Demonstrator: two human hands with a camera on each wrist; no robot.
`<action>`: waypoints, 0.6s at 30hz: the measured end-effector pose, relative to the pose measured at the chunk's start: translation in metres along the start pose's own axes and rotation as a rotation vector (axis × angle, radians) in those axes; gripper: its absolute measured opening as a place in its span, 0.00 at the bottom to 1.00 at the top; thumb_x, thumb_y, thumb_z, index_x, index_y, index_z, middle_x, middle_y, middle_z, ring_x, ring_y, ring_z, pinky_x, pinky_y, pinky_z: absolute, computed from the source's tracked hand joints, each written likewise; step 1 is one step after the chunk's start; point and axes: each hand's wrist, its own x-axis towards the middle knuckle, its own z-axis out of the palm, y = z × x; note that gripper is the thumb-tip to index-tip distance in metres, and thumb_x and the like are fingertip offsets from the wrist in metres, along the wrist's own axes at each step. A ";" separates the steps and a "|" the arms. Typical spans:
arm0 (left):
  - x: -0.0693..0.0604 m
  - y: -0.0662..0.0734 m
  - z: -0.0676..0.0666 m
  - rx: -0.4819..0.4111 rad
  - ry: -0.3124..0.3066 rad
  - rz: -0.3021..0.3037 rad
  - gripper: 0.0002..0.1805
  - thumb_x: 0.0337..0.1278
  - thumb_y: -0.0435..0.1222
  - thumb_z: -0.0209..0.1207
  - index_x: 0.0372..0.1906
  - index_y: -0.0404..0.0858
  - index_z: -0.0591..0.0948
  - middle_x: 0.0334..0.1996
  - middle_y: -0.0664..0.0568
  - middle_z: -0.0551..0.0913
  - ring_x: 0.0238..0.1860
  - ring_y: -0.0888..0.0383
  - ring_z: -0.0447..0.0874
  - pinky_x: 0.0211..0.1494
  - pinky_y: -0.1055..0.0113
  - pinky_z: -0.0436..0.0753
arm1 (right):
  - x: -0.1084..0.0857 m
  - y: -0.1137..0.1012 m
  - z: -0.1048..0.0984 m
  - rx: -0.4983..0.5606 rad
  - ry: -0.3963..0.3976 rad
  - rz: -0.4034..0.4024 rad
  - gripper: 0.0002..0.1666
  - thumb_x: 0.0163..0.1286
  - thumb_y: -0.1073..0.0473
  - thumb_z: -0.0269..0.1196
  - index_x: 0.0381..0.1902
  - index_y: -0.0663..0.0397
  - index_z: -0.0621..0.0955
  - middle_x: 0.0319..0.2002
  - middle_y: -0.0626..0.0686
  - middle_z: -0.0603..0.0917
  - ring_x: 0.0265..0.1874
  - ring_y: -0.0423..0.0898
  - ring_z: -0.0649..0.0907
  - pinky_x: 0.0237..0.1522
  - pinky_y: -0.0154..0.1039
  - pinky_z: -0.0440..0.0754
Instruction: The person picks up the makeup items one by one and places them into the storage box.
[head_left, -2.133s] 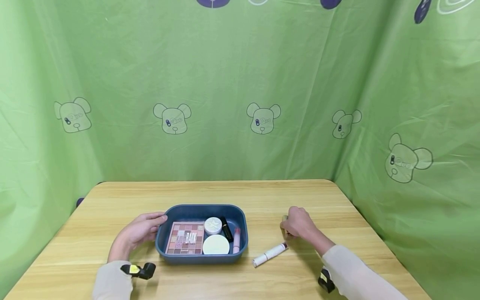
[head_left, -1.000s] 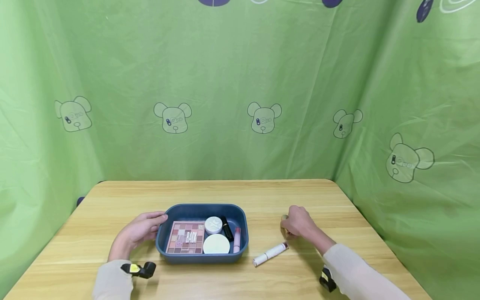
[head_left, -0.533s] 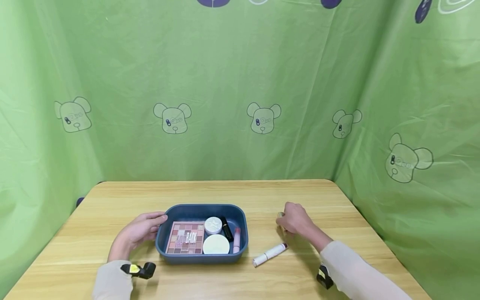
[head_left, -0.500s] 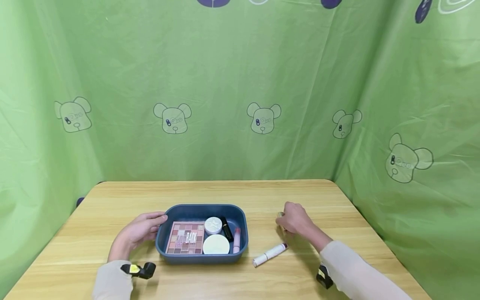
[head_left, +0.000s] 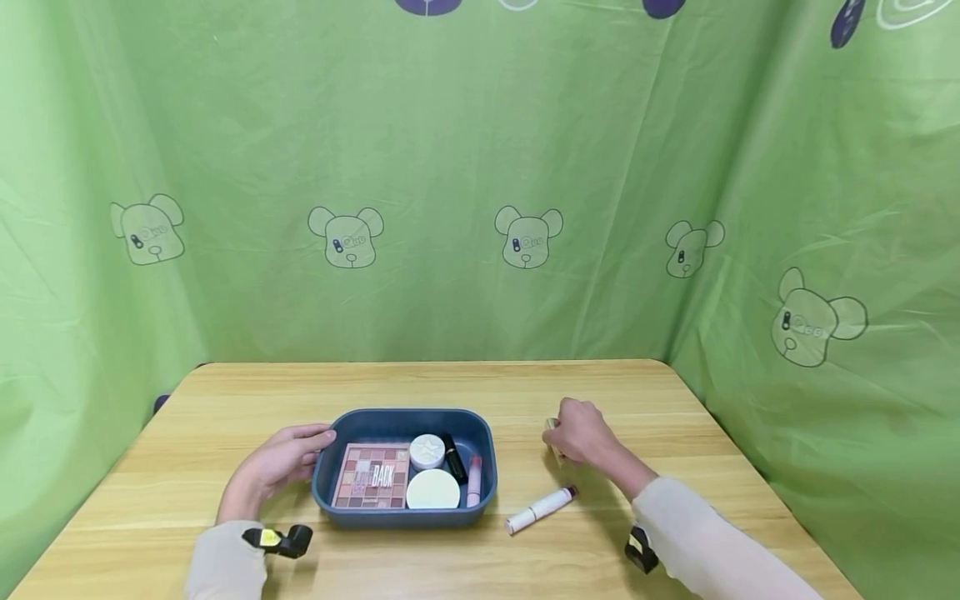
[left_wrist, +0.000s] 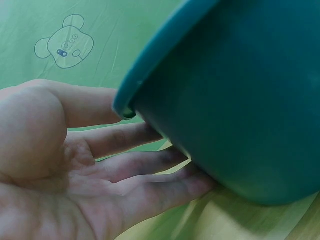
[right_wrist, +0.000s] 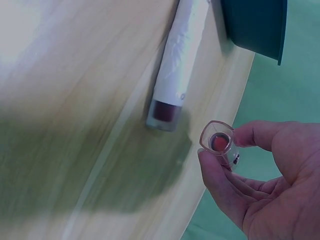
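Note:
A blue rectangular bin (head_left: 405,518) stands on the table, holding a pink eyeshadow palette (head_left: 367,479), two round white compacts, a black tube (head_left: 453,458) and a pink lipstick (head_left: 474,482). My left hand (head_left: 281,458) holds the bin's left side: the thumb is at the rim (left_wrist: 132,87), the fingers lie along the outer wall. To the right of the bin, my right hand (head_left: 588,433) pinches a lipstick (right_wrist: 222,145) with a clear cap and orange-red end between thumb and fingers. Nearer me lies a white lipstick (head_left: 540,510) with a dark end.
The wooden table (head_left: 420,567) reaches back to a green curtain (head_left: 450,167) with bear prints, which also hangs at both sides. A black camera strap (head_left: 277,542) sits on the left wrist, another (head_left: 640,550) on the right.
My right hand has shifted a little left and away from me, the pinched lipstick moving with it. The left hand, bin and white lipstick stay put.

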 end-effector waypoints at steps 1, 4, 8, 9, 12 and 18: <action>0.000 0.000 0.000 0.001 -0.002 -0.001 0.34 0.77 0.40 0.51 0.73 0.19 0.59 0.68 0.25 0.71 0.68 0.34 0.74 0.65 0.50 0.83 | 0.000 -0.001 0.000 0.001 0.000 -0.002 0.13 0.58 0.64 0.63 0.16 0.53 0.73 0.10 0.50 0.77 0.04 0.40 0.71 0.08 0.30 0.73; 0.001 -0.001 0.000 -0.002 0.003 -0.003 0.34 0.77 0.40 0.52 0.73 0.19 0.59 0.67 0.25 0.71 0.67 0.35 0.74 0.65 0.50 0.83 | -0.001 -0.006 -0.001 0.005 0.002 -0.009 0.14 0.58 0.64 0.63 0.16 0.53 0.73 0.10 0.51 0.78 0.04 0.40 0.71 0.07 0.29 0.71; 0.001 -0.001 0.000 0.001 0.000 0.002 0.34 0.77 0.40 0.51 0.73 0.19 0.59 0.67 0.25 0.71 0.67 0.34 0.75 0.65 0.50 0.83 | -0.001 -0.012 -0.002 0.005 0.000 -0.014 0.14 0.59 0.65 0.63 0.17 0.52 0.72 0.10 0.50 0.77 0.04 0.40 0.71 0.08 0.29 0.68; 0.001 -0.001 0.000 0.000 0.003 0.000 0.34 0.77 0.40 0.51 0.73 0.19 0.59 0.67 0.25 0.71 0.67 0.35 0.75 0.65 0.50 0.83 | -0.001 -0.013 -0.002 0.003 0.001 -0.018 0.14 0.59 0.65 0.63 0.17 0.51 0.71 0.10 0.50 0.76 0.04 0.40 0.71 0.08 0.28 0.67; 0.002 -0.001 0.000 -0.007 0.015 -0.004 0.34 0.77 0.40 0.52 0.73 0.20 0.60 0.67 0.26 0.71 0.67 0.35 0.75 0.65 0.51 0.83 | -0.002 -0.016 -0.003 0.000 -0.002 -0.032 0.12 0.59 0.65 0.62 0.20 0.52 0.71 0.11 0.50 0.76 0.05 0.40 0.72 0.08 0.29 0.68; 0.001 -0.001 -0.001 0.010 -0.005 0.009 0.35 0.78 0.41 0.51 0.73 0.18 0.58 0.68 0.24 0.70 0.68 0.34 0.74 0.65 0.49 0.82 | -0.002 -0.022 -0.004 0.002 -0.001 -0.043 0.11 0.59 0.66 0.62 0.22 0.53 0.71 0.13 0.51 0.76 0.06 0.41 0.73 0.09 0.30 0.69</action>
